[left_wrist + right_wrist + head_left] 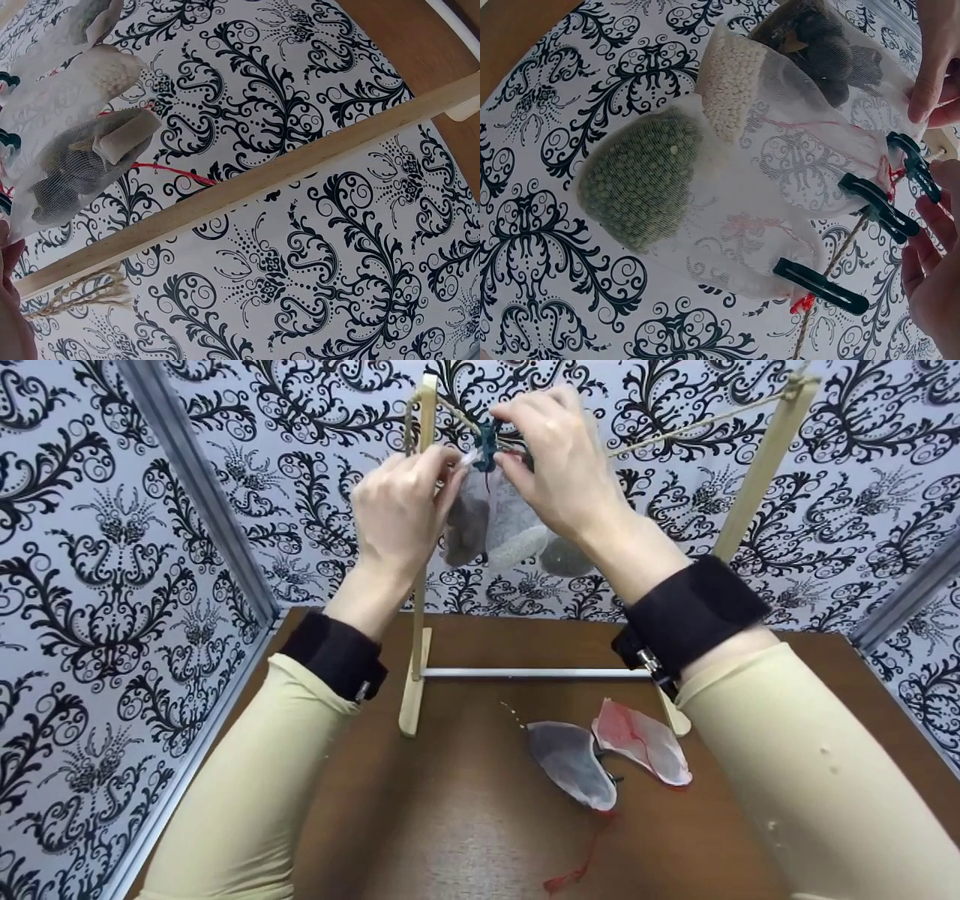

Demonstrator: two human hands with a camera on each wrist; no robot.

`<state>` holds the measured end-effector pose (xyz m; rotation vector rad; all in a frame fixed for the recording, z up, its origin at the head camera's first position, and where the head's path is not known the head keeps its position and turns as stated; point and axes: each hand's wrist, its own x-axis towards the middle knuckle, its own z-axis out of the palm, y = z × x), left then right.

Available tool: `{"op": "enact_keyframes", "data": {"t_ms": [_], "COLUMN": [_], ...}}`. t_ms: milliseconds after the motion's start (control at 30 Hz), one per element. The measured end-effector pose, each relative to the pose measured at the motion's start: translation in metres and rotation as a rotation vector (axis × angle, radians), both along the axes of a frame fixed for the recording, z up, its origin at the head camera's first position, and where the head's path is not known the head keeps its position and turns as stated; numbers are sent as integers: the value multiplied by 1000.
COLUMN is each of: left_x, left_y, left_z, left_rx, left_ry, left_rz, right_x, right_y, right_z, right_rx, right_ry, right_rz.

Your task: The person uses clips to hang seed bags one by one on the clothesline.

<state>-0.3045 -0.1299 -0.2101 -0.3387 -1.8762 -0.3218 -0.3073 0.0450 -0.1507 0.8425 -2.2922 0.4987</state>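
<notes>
A white mesh bag of dark lumps (465,536) hangs at the far centre, its long axis nearly upright, neck up and filled end down. The left hand (399,502) has thumb and index finger clamped on that neck. At the right hand (559,457), thumb and index finger stand apart beside a dark-green plastic clip (487,442) (whether they squeeze it, I cannot tell). To the right hang mesh bags of small white pieces (517,547) and green beans (566,556), before a beige rope (690,429).
</notes>
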Motion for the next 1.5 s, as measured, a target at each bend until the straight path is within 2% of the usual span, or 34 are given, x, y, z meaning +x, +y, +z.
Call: {"op": "enact_keyframes", "data": {"t_ms": [200, 333, 500, 633, 700, 733, 800, 900, 1033, 1133, 1200, 1333, 1400, 1500], "left_x": [9, 14, 17, 19, 22, 24, 28, 34, 44, 55, 62, 78, 86, 98], "left_y": [2, 5, 9, 13, 15, 16, 19, 24, 33, 42, 49, 67, 77, 94], "left_z": [-2, -7, -20, -34, -41, -45, -52, -64, -86, -105, -119, -148, -165, -194], "left_rx": [-13, -25, -60, -86, -120, -149, -215, -317, -378, -372, -363, -350, -366, -422], "left_ry": [-34, -36, 11, 24, -30, -79, -213, -457, -737, -886, -950, -1060, -1093, -1116], "left_rz": [-28, -44, -53, -100, -157, -189, -253, -328, -423, -490, -521, -566, -555, -514], "right_x": [0, 0, 3, 7, 9, 10, 13, 19, 32, 45, 53, 69, 76, 84], "right_y": [7, 13, 22, 30, 36, 39, 46, 56, 73, 90, 105, 142, 159, 177], "right_z": [-12, -20, -29, -42, -52, -58, -73, -98, -134, -162, -183, -228, -250, -278], "right_rx": [-45, -100, -137, -186, -231, -254, -296, -318, -258, -158, -94, 16, 58, 91], "right_ry": [78, 124, 185, 246, 273, 284, 300, 288, 182, 75, -46, -383, -521, -652], "right_rz": [9, 26, 35, 58, 87, 102, 133, 166, 208, 228, 280, 347, 321, 272]}}
